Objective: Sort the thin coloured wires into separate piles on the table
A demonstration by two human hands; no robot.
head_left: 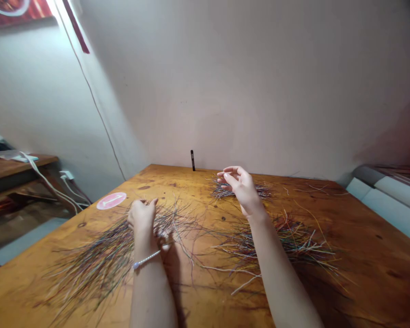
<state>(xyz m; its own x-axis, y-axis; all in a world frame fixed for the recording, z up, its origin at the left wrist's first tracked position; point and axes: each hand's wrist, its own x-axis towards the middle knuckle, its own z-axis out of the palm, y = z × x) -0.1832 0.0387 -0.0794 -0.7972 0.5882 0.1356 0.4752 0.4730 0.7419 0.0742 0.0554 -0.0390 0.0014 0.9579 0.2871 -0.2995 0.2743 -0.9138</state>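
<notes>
Thin, many-coloured wires lie in 3 messy piles on a wooden table (pixel 369 291). The left pile (pixel 95 257) is long and sits at 8 o'clock from the middle of the table. The small pile (pixel 259 190) is at 1 o'clock, and the wide right pile (pixel 287 241) is at 3 o'clock. Some loose wires lie between the piles.

The person has 2 bare hands over the table. The left hand (pixel 142 217) is curled shut at the top of the left pile and seems to pinch some wires, but the fingers hide how many. It wears 1 white bead bracelet (pixel 146 259) on the wrist. The right hand (pixel 241 189) holds nothing. It hangs open, with its fingers softly bent, just above the small pile.

At 12 o'clock, 1 small black stick (pixel 192 160) stands up at the far edge of the table. At 10 o'clock, 1 round pink sticker (pixel 111 200) with a white 1 on it sits on the table. Past the table at 10 o'clock is 1 low wooden bench (pixel 20 166), with 1 white cable (pixel 48 182) beside it.
</notes>
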